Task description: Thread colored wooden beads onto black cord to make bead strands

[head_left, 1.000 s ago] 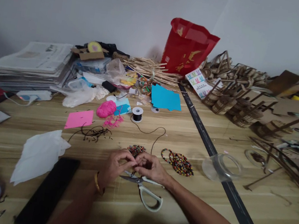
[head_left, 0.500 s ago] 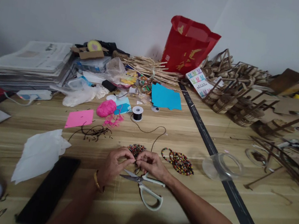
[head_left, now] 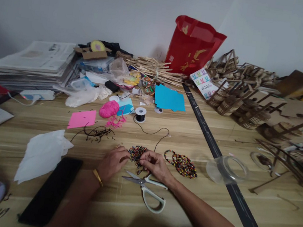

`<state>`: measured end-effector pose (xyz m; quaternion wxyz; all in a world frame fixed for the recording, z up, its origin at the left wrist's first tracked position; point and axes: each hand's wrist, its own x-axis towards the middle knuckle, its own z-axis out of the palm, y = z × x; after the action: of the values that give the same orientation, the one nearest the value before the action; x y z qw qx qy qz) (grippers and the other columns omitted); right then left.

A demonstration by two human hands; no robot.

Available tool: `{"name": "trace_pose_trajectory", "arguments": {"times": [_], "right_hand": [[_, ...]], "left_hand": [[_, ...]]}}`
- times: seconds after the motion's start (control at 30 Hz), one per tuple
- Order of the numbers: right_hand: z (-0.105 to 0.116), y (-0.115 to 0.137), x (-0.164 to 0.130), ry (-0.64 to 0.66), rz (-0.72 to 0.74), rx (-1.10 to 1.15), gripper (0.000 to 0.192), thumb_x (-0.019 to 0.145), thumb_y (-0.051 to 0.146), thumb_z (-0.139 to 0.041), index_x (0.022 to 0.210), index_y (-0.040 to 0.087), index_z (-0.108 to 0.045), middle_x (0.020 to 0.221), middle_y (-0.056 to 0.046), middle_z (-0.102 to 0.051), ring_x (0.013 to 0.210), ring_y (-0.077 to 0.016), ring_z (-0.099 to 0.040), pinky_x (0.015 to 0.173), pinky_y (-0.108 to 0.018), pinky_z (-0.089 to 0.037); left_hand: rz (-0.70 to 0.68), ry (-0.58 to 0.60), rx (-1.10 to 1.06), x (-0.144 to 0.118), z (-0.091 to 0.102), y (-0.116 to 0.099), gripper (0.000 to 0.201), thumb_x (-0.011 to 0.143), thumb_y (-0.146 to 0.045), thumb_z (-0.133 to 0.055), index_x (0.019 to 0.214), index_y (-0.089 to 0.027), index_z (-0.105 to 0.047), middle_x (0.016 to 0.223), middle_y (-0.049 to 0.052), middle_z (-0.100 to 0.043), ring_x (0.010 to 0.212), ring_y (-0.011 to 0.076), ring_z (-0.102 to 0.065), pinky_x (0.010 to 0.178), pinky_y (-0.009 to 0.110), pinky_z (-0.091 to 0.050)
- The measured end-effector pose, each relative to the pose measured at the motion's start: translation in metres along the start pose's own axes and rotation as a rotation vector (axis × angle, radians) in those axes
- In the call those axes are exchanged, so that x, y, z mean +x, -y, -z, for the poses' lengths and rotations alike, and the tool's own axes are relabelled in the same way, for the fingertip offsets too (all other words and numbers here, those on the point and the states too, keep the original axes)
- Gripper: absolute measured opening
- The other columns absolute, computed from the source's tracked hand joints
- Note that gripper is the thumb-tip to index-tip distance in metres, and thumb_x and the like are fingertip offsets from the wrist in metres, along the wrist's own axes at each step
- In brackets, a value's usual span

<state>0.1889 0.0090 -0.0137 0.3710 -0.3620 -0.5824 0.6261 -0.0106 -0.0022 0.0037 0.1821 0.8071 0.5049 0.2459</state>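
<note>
My left hand (head_left: 112,162) reaches into a small pile of coloured beads (head_left: 137,152) on the wooden table (head_left: 183,208), its fingertips at the pile's left edge. My right hand (head_left: 155,165) pinches the end of a thin black cord (head_left: 156,133) beside the same pile. The cord runs back to a small black spool (head_left: 140,114). Strung bead bracelets (head_left: 182,164) lie just right of my right hand. White-handled scissors (head_left: 148,190) lie open below both hands.
A black phone (head_left: 52,189) and white tissue (head_left: 41,154) lie at the left. Pink yarn (head_left: 109,108), pink paper (head_left: 82,119), blue paper (head_left: 169,99), a red bag (head_left: 193,46), newspapers (head_left: 31,64), a clear lid (head_left: 226,169) and wooden models (head_left: 240,99) crowd the back and right.
Both hands have moved forward from above the scissors to the bead pile. The left hand has come apart from the right and now touches the beads.
</note>
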Motion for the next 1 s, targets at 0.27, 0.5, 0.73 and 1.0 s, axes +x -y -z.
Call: {"name": "trace_pose_trajectory", "arguments": {"times": [0.27,0.5,0.73,1.0], "right_hand": [[-0.0008,-0.0024,0.0005,0.011,0.017,0.017,0.034,0.071,0.046,-0.066,0.072,0.014,-0.054,0.056,0.005,-0.047,0.044,-0.0043,-0.039,0.042,-0.016,-0.032],[-0.0011,0.0005,-0.0005,0.024,0.023,-0.012,0.037,0.073,0.050,-0.062,0.072,0.014,-0.053,0.056,0.005,-0.044,0.045,-0.0053,-0.038,0.044,-0.017,-0.031],[0.0009,0.0007,-0.0017,0.056,0.044,-0.049,0.038,0.077,0.051,-0.058,0.073,0.014,-0.052,0.057,0.004,-0.041,0.048,-0.0062,-0.034,0.045,-0.018,-0.026],[0.0016,-0.0003,-0.0025,0.094,0.050,-0.046,0.039,0.076,0.052,-0.057,0.072,0.014,-0.051,0.059,0.004,-0.040,0.050,-0.0066,-0.031,0.045,-0.019,-0.023]], "left_hand": [[-0.038,0.098,0.105,-0.0017,-0.0050,-0.0042,0.014,0.081,-0.015,-0.052,0.078,-0.017,-0.066,0.079,0.005,-0.061,0.080,0.0182,-0.053,0.076,0.031,-0.041],[-0.047,0.132,0.132,-0.0011,-0.0070,-0.0085,0.017,0.083,-0.014,-0.050,0.078,-0.016,-0.066,0.079,0.006,-0.062,0.080,0.0191,-0.053,0.076,0.032,-0.041],[0.111,0.039,-0.168,0.0029,-0.0059,-0.0090,0.010,0.075,-0.015,-0.057,0.071,-0.016,-0.066,0.074,0.005,-0.066,0.074,0.0173,-0.058,0.071,0.029,-0.044],[0.417,-0.018,-0.745,0.0039,-0.0083,-0.0081,0.010,0.063,-0.021,-0.068,0.068,-0.013,-0.066,0.068,0.005,-0.070,0.066,0.0156,-0.063,0.064,0.025,-0.048]]}}
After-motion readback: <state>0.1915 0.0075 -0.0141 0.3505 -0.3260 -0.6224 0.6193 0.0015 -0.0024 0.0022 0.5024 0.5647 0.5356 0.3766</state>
